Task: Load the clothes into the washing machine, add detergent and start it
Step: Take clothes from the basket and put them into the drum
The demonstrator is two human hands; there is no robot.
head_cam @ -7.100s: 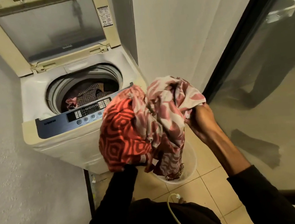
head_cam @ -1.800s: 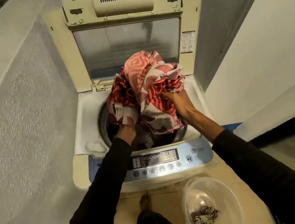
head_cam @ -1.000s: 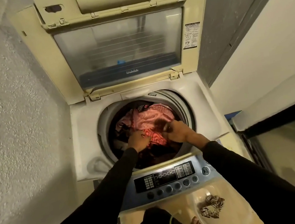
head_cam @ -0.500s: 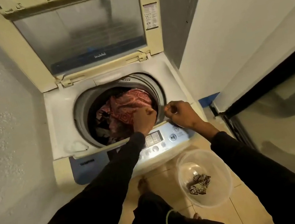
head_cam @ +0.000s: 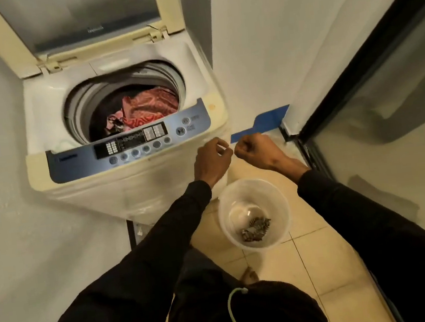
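Both hands are out of the drum now, left hand [head_cam: 212, 158] and right hand [head_cam: 254, 150] curled, empty, at 3 o'clock of the washing machine [head_cam: 125, 134]. Red cloth [head_cam: 150, 109] sits inside. One small piece [head_cam: 256, 231] remains in the bucket [head_cam: 278, 201].

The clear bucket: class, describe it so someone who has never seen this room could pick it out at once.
Find the washing machine against the left wall, its lid up. On the tiled floor just in front of its right corner stands the clear bucket, below the person's two hands. It is the only see-through round container, with one small striped cloth at its bottom.
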